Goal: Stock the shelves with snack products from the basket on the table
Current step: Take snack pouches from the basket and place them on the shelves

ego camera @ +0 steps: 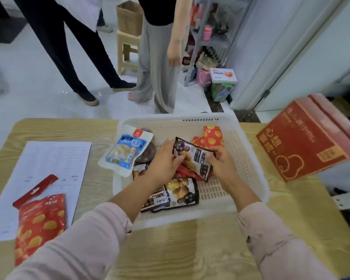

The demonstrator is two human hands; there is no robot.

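- Over the white basket (249,158) in the middle of the bench (180,249), both hands were on one black snack packet (192,156), held tilted above the pile.
- The left hand (164,162) had its fingers curled round the packet's left edge, and the right hand (222,164) pinched the right edge, fingers bent over it.
- Beneath them red wrappers peeked out, and a second black packet (176,195) lay flat close to the basket's near wall.
- A blue-and-white packet (125,150) leaned across the basket's left rim, part in and part out.
- Red packets with yellow spots (212,136) stood toward the far right of the basket.
- Out on the bench to the left, another red spotted packet (38,225) lay partly on a sheet of paper (49,158), with a narrow red strip (35,189) just beside it.
- To the right, a red carton (303,142) sat tilted at the bench's edge.
- Beyond the bench, two people stood on the pale floor near a grey shelf rack (210,37) loaded with goods.
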